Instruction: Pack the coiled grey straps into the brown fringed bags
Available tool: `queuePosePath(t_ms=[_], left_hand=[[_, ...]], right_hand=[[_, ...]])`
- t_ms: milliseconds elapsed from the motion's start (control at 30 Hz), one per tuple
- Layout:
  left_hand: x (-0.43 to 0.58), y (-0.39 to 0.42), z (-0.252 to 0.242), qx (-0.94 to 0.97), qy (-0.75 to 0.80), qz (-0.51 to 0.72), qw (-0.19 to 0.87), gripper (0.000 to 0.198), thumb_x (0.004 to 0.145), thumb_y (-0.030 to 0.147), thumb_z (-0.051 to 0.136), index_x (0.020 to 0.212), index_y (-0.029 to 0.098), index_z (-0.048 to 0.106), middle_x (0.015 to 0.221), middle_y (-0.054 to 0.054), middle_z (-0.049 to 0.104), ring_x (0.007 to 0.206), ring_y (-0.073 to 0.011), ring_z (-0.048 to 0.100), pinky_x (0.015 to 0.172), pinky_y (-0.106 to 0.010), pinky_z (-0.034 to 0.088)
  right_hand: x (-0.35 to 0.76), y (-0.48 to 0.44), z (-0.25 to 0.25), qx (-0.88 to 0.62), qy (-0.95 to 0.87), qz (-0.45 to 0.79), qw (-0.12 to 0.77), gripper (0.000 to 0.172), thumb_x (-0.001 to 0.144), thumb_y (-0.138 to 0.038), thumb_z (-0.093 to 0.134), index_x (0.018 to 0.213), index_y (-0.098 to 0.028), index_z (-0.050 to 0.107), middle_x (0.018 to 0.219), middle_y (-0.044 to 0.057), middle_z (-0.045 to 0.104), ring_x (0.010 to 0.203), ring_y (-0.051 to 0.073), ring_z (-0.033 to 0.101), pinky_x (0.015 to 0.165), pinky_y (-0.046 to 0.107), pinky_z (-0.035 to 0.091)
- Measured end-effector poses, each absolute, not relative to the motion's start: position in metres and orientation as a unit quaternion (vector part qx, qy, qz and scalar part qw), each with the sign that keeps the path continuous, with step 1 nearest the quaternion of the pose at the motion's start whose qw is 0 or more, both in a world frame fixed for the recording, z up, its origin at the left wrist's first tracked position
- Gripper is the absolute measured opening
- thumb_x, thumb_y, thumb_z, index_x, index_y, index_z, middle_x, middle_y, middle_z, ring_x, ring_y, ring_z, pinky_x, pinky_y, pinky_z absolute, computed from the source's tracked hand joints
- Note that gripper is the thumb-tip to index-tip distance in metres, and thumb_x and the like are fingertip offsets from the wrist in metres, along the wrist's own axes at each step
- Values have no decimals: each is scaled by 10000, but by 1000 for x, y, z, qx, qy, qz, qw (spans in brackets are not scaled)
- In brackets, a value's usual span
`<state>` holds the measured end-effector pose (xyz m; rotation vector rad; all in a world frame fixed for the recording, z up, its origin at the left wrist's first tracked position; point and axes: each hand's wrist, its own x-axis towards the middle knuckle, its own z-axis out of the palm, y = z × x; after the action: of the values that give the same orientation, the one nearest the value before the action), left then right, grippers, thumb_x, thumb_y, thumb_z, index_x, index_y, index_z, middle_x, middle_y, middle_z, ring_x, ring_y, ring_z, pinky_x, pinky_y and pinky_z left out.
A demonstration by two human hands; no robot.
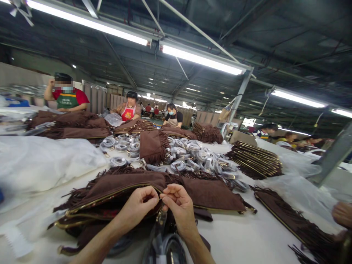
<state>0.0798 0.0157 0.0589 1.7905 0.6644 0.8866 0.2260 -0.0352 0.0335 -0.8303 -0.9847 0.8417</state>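
Observation:
My left hand (141,205) and my right hand (178,207) meet at the brass zipper edge of a brown fringed bag (132,183). Thumb and fingers of my left hand are pinched together at that edge. The right thumb and index finger are closed beside them; whatever small part sits between these fingertips is too small to make out. To the left, the bag's zipper gapes and its dark inside shows. Below my hands lies a coiled strap in clear plastic (174,247). Another brown bag (211,192) touches the first on the right.
Many plastic-wrapped strap coils (192,156) lie behind the bags, with a fringed bag (152,145) among them. A stack of zippered bags (254,159) stands right. White plastic sheeting (49,157) covers the left. Another person's hand (342,214) is at the right edge; co-workers sit beyond.

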Motion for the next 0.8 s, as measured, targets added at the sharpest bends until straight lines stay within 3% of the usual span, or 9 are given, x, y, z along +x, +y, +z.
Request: queuePosePath(t_ms=[367, 633, 700, 800], left_hand=[[82, 11, 55, 733, 294, 389, 475, 190, 757, 299, 528, 612, 176, 517, 591, 36, 485, 581, -122, 417, 556, -235, 333], [88, 16, 45, 731, 324, 403, 445, 167, 724, 276, 509, 584, 186, 494, 579, 34, 467, 583, -133, 408, 561, -243, 333], [85, 18, 47, 744, 307, 390, 447, 157, 739, 270, 513, 610, 181, 516, 598, 31, 489, 593, -134, 424, 568, -239, 343], [77, 20, 56, 765, 279, 357, 457, 129, 758, 243, 511, 667, 172, 570, 638, 26, 537, 618, -136, 458, 581, -231, 360]], right_hand=[[223, -38, 31, -420, -503, 313, 688, 260, 760, -212, 717, 995, -217, 606, 808, -2, 682, 671, 139, 645, 535, 220, 542], [218, -37, 29, -477, -597, 194, 615, 273, 859, -211, 578, 1128, -225, 619, 886, 28, 714, 593, 127, 624, 473, 210, 504], [221, -42, 36, -484, -606, 174, 607, 298, 878, -215, 550, 1170, -228, 607, 968, 49, 715, 715, 159, 666, 554, 237, 536], [230, -67, 44, -499, -653, 100, 560, 198, 903, -191, 507, 1018, -238, 660, 979, 53, 710, 873, 185, 664, 744, 283, 534]])
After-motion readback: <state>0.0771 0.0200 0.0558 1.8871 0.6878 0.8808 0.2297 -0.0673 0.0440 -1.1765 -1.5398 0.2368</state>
